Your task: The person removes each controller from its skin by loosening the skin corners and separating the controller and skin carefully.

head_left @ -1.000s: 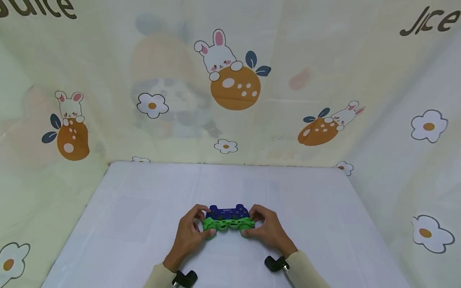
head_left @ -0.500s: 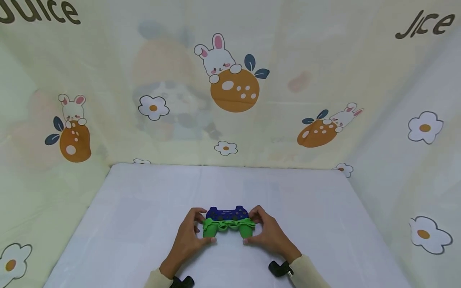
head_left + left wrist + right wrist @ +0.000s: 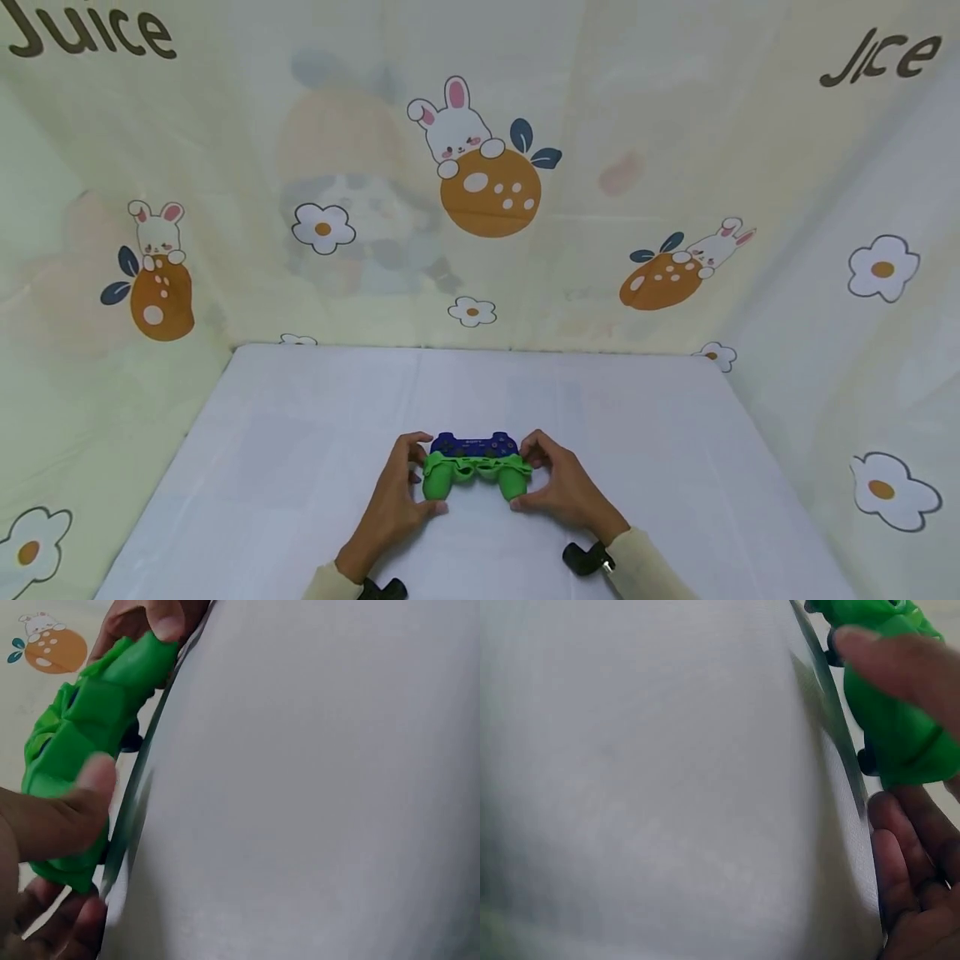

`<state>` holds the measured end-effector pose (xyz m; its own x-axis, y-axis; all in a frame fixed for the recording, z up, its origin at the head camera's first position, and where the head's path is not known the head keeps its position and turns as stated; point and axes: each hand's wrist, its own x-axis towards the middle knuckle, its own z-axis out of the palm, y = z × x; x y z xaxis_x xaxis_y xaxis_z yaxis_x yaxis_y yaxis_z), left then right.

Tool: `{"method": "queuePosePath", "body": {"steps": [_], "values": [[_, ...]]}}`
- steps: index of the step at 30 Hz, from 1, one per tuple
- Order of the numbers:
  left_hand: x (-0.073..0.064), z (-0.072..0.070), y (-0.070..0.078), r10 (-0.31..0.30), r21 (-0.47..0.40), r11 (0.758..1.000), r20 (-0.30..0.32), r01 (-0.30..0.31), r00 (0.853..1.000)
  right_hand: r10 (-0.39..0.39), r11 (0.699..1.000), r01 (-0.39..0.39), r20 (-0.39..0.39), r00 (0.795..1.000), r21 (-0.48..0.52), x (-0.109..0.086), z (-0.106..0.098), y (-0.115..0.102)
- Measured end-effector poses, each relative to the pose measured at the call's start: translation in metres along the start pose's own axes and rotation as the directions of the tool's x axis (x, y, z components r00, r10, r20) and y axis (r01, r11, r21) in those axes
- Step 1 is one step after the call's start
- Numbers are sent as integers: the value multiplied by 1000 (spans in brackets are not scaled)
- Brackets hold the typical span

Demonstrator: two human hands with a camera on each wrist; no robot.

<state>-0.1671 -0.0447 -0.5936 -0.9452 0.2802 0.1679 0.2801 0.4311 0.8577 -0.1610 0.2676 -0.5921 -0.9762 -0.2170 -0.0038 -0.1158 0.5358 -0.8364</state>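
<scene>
A blue game controller (image 3: 474, 447) with a green silicone cover (image 3: 438, 481) over its lower half and both handles is held low over the table in the head view. The cover's upper edge looks bunched across the middle, leaving the blue top face bare. My left hand (image 3: 395, 492) grips the left side, thumb by the handle's end and fingers along the edge. On the opposite side, my right hand (image 3: 562, 486) holds the controller the same way. The left wrist view has the green cover (image 3: 94, 712) between both hands; in the right wrist view my thumb (image 3: 900, 664) crosses the cover.
A white-covered table (image 3: 300, 433) spreads beneath the hands. Behind and at both sides hangs a pale curtain (image 3: 570, 275) printed with rabbits, oranges and flowers. A black wrist camera (image 3: 587, 558) sits by the right sleeve.
Both thumbs have slid from on top of the handles down to their lower ends, so more of the green handles shows. The head view has tilted up slightly.
</scene>
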Motion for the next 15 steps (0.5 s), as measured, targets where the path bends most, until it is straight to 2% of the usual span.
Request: {"method": "queuePosePath", "body": {"steps": [4, 6, 11, 15], "values": [[2, -1, 0, 25, -103, 994, -23, -27, 999, -8, 995, 8, 7, 1000, 102, 0, -1, 4], [4, -2, 0, 23, -134, 991, -27, -26, 999, -14, 982, 11, 11, 1000, 187, 0, -1, 5], [8, -6, -2, -54, -228, 972, -3, 52, 999, -30, 937, 23, 16, 999, 350, 1, -2, 5], [9, -7, -3, -104, -292, 951, 18, 104, 994, -53, 925, 44, 13, 999, 378, 3, -3, 5]]}}
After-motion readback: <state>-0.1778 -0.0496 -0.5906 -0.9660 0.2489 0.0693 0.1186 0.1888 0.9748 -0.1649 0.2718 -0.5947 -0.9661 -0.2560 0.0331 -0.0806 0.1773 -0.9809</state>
